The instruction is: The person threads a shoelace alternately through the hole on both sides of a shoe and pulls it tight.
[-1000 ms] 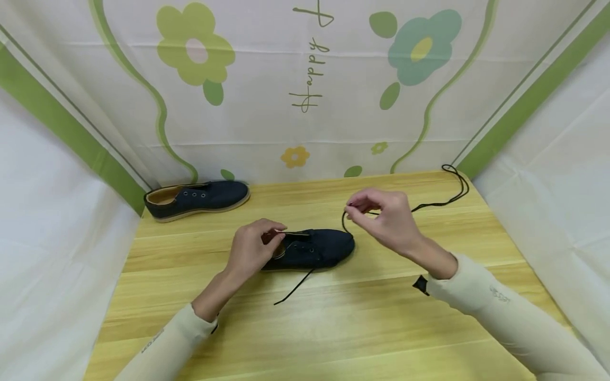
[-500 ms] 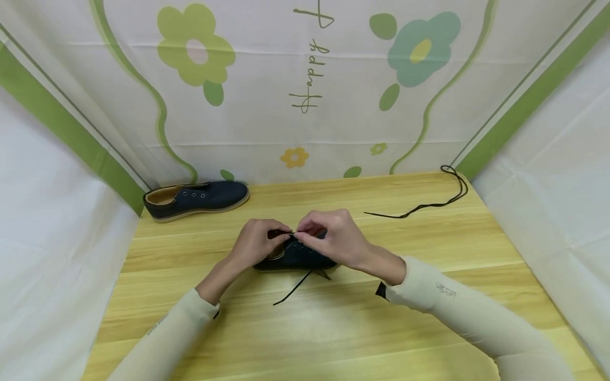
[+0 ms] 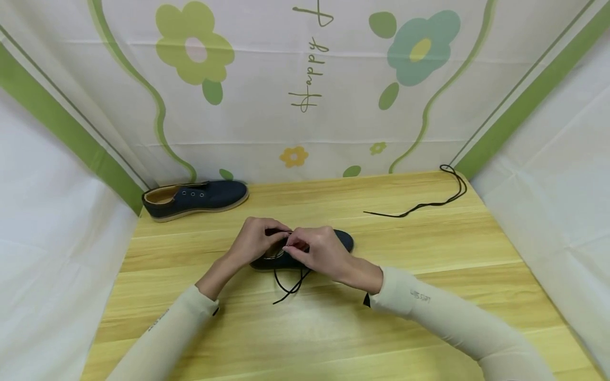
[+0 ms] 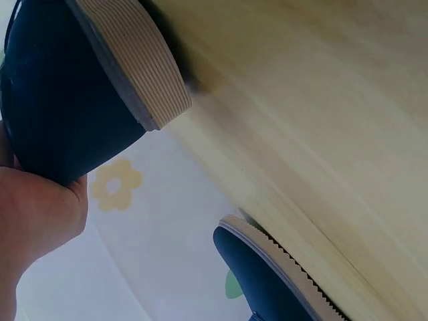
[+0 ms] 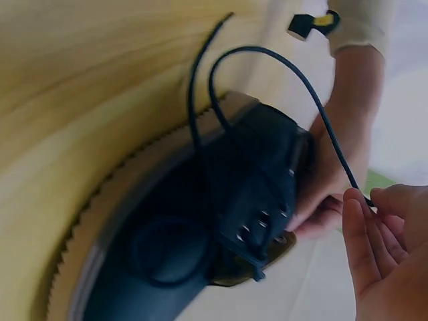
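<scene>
Now L hand (image 3: pixel 252 244) grips shoe (image 5: pixel 167 200), R hand (image 3: pixel 321 253) pinches lace (image 5: pixel 311 92): prob. mid-threading, next needs careful aim thru an eyelet (image 5: pixel 265 219).

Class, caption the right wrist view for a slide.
Right hand pinching a lace, left hand holding the shoe.

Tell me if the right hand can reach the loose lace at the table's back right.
Probably yes: nothing stands between the right hand and the loose lace, but that hand pinches the other lace, so it would likely have to let go first.
</scene>
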A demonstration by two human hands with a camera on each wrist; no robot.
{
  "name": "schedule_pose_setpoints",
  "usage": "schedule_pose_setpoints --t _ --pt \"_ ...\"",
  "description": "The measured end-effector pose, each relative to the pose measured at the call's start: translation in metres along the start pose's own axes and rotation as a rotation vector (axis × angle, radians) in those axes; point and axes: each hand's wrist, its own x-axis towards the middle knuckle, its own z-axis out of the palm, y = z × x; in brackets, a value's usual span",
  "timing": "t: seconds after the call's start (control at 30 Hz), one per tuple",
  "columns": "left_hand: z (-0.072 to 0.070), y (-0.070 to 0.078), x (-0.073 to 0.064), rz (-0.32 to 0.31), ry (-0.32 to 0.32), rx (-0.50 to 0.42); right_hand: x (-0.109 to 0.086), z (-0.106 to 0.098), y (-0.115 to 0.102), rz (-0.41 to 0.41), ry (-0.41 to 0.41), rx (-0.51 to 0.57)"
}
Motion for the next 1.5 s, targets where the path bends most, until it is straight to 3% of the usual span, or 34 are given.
schedule_pose_setpoints --t 0.23,0.4,0.63,1.0,1.27,1.5 --pt "0.000 0.001 0.000 -0.016 -0.010 -0.009 -0.013 0.020 0.000 -0.071 -0.066 -0.128" --pt "0.000 0.002 0.000 -0.033 -0.016 -0.004 -0.022 0.033 -0.001 -0.085 -0.142 -0.157" --pt "0.002 0.002 -0.001 -0.026 -0.007 -0.002 -0.028 0.045 -0.003 -0.009 -0.258 -0.148" --pt "0.003 0.002 -0.003 -0.034 -0.013 -0.014 -0.029 0.062 -0.008 0.055 -0.279 -0.193" --pt "0.004 0.002 -0.003 -0.030 -0.010 -0.018 -0.032 0.039 -0.012 0.074 -0.340 -0.156" --pt "0.002 0.004 -0.003 -0.024 -0.011 -0.010 -0.044 0.007 -0.002 0.005 -0.262 -0.222"
